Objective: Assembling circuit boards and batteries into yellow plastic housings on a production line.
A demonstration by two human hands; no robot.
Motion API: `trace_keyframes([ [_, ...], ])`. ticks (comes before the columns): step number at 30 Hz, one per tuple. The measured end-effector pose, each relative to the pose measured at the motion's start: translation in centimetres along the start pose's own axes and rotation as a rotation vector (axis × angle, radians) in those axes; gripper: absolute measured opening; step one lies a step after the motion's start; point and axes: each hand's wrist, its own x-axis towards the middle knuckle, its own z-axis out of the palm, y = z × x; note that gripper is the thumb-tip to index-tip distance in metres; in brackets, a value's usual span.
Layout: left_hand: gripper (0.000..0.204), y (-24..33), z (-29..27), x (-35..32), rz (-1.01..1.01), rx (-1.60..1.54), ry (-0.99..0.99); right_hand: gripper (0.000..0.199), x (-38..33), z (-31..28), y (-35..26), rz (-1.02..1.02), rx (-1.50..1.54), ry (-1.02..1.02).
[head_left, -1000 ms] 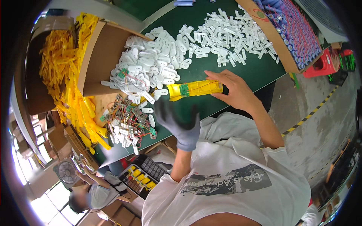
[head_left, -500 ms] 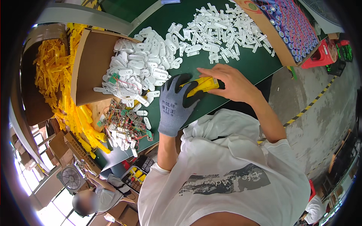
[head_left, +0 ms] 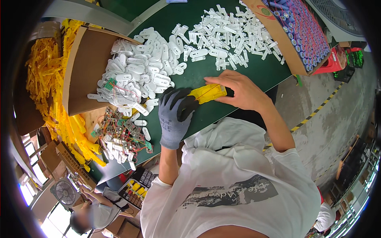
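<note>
A long yellow plastic casing [head_left: 209, 94] is held between my two hands above the green table. Thin reddish wires or lines show along its upturned face. My left hand [head_left: 174, 115], in a grey glove with black fingers, curls around the casing's left end and hides it. My bare right hand [head_left: 248, 93] pinches the right end, with the fingers along the far edge and the thumb on the near side. Beyond my left hand lies a heap of white oval plastic covers [head_left: 147, 67]. Farther off are many small white plastic brackets [head_left: 230, 33].
A carton [head_left: 295, 59] of blue cylindrical cells stands at the far right. At left are a cardboard box [head_left: 85, 71], many yellow casings [head_left: 73, 131] and wired circuit boards [head_left: 123, 131]. A person [head_left: 101, 212] sits at lower left near a fan [head_left: 66, 192].
The whole view has shifted slightly. The casing has turned so that more of its face with the reddish lines shows. My right index finger has come down onto its far edge.
</note>
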Motion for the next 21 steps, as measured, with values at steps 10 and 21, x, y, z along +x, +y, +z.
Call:
trace_keyframes([
  [10,0.027,0.3,1.4,-0.1,-0.022,-0.094,0.212,0.012,1.7,-1.3,0.0,0.419,-0.116,0.537],
  [21,0.026,0.4,1.0,0.1,-0.080,-0.135,0.174,0.008,3.2,-0.7,-2.1,0.236,-0.779,0.463],
])
